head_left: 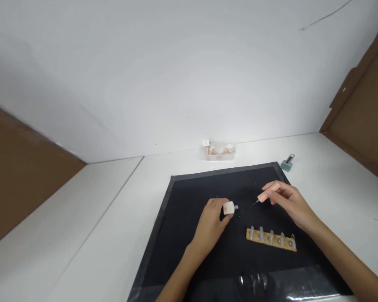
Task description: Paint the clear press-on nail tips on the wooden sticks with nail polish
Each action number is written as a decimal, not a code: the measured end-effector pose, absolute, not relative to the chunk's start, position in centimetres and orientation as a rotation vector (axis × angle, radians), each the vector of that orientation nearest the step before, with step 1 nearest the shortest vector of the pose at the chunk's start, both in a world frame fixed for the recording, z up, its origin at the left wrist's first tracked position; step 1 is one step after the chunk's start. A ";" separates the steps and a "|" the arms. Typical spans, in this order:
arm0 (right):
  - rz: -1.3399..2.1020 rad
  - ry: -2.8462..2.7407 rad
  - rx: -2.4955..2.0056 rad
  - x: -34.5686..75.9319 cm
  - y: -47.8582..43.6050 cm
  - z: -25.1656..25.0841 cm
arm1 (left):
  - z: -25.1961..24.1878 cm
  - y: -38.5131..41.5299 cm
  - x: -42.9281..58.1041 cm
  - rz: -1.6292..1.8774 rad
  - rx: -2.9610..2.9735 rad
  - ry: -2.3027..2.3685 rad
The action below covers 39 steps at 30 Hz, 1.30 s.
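We see the left hand (214,214) gripping a blocky white nail-polish bottle (228,208), its bluish neck pointing toward the right hand (283,197). That hand pinches a smooth peach brush cap (269,192), whose long axis slants down toward the neck, with the thin brush tip near but apart from it. Below the right hand, and nearer it than the left, we find a tan strip (265,242) bearing five glossy, translucent nail tips (271,237) on the dark mat (182,218).
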State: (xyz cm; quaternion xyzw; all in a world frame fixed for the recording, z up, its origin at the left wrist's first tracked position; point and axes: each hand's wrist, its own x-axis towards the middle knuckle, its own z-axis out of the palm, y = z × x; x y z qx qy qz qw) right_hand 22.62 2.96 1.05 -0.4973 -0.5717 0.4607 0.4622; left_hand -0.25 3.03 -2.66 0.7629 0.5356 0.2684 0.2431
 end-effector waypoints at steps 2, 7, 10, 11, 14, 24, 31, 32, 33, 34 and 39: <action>1.142 -1.410 -1.234 22.5 2.9 1.1 | -2.4 2.9 -0.1 0.765 2.094 1.438; 1.130 -1.459 -1.204 22.3 2.7 1.2 | -1.3 2.3 -0.2 0.927 2.127 1.283; 1.105 -1.524 -1.196 22.1 2.5 1.4 | -0.9 2.2 -0.5 1.058 2.114 1.284; 1.103 -1.554 -1.197 22.1 2.5 1.5 | -0.8 2.2 -0.6 1.104 2.095 1.293; 1.120 -1.639 -1.179 21.8 2.4 1.8 | -0.1 2.1 -0.8 1.179 1.987 1.322; 0.854 -1.771 -0.916 21.3 1.1 2.5 | 1.1 1.9 -0.3 1.284 0.865 0.971; 0.539 -1.963 -0.784 20.2 -0.6 3.1 | 1.4 1.8 0.2 1.228 0.473 0.774; 0.508 -1.981 -0.773 20.1 -0.7 3.1 | 1.4 1.7 0.3 1.217 0.456 0.765; 0.476 -1.997 -0.762 20.0 -0.8 3.1 | 1.4 1.7 0.3 1.208 0.444 0.757; 0.440 -2.017 -0.748 20.0 -0.9 3.1 | 1.4 1.6 0.4 1.202 0.437 0.747; 0.245 -2.098 -0.688 19.7 -1.1 3.1 | 1.3 1.6 0.6 1.191 0.425 0.722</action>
